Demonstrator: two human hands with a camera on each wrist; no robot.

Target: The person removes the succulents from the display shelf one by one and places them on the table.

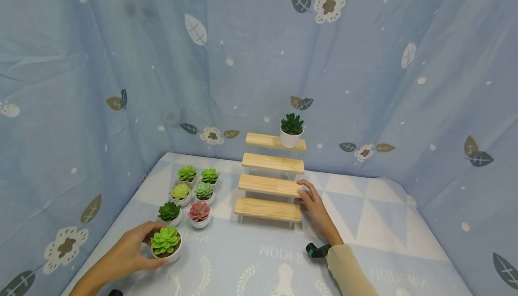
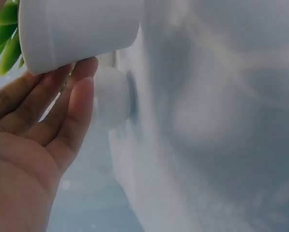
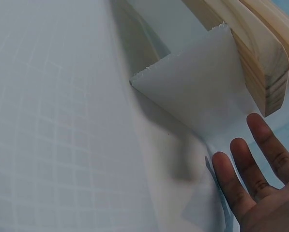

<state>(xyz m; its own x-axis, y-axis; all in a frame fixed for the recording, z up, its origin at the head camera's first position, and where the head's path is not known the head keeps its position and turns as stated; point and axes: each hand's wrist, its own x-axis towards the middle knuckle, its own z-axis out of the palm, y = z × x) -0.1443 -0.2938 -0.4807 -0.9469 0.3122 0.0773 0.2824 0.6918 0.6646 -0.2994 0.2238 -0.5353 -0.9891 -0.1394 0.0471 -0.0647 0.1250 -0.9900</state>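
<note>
In the head view my left hand (image 1: pixel 135 246) holds a potted bright green succulent (image 1: pixel 165 240) at the near left, thumb and fingers on opposite sides of its white pot (image 2: pixel 81 34). My right hand (image 1: pixel 315 206) is at the right end of a four-step wooden display stand (image 1: pixel 269 185), its fingertips right at the end of the third board from the top. Seen from the right wrist, the fingers (image 3: pixel 260 164) are extended beside the stand's white side panel (image 3: pixel 197 82). A dark green succulent (image 1: pixel 291 129) in a white pot stands on the top board's right end.
Several more potted succulents stand in two rows beyond my left hand, among them a red one (image 1: pixel 199 213) and a dark green one (image 1: pixel 169 213). A patterned cloth (image 1: pixel 226 246) covers the table, and blue curtains (image 1: pixel 251 62) enclose it at the back and sides.
</note>
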